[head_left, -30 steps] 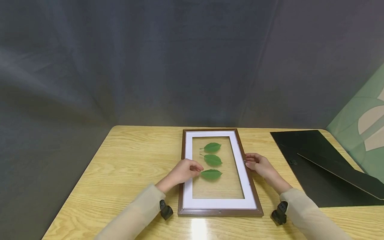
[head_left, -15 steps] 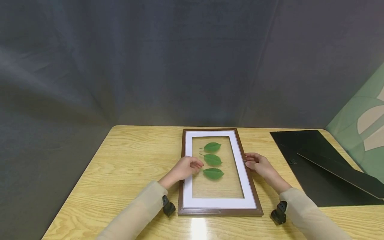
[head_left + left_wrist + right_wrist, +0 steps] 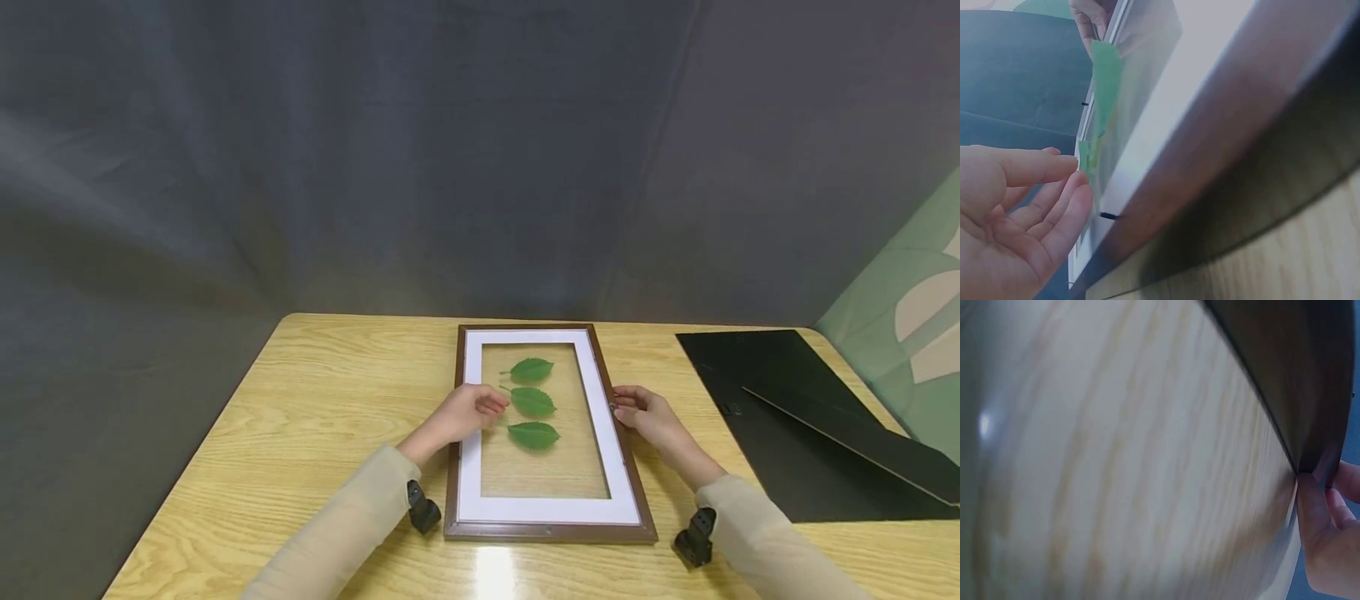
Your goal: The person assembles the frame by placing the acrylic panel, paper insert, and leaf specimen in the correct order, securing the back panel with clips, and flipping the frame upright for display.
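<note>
A brown picture frame with a white mat lies on the table. Inside its window three green leaves are lined up one above another: the far leaf, the middle leaf and the near leaf. My left hand hovers over the left part of the mat, its fingertips close to the stems of the middle and near leaves. In the left wrist view its fingers are loosely bent and hold nothing. My right hand grips the frame's right edge between thumb and fingers.
On the right of the wooden table lies a black backing board with its stand flap raised. A dark curtain hangs behind the far table edge. Black cameras sit on both wrists.
My left hand has let go of the near leaf and moved slightly away from me. That leaf now lies a little further right. The right hand keeps its place on the frame.
</note>
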Tool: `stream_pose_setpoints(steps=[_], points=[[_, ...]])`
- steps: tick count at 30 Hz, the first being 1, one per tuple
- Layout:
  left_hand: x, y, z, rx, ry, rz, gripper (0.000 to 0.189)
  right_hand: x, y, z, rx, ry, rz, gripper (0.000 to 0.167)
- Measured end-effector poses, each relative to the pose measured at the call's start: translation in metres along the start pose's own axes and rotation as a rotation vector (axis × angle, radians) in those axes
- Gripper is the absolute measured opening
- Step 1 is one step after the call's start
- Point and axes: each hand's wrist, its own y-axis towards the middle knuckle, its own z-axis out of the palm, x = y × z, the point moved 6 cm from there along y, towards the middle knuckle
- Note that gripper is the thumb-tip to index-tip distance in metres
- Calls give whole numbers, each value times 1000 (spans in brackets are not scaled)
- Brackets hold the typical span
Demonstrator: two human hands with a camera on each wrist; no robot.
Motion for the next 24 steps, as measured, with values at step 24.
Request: stream_pose_setpoints(steps=[24], points=[[-59, 8, 79, 170, -263, -37, 32, -16, -4, -40, 65, 266, -34, 52]])
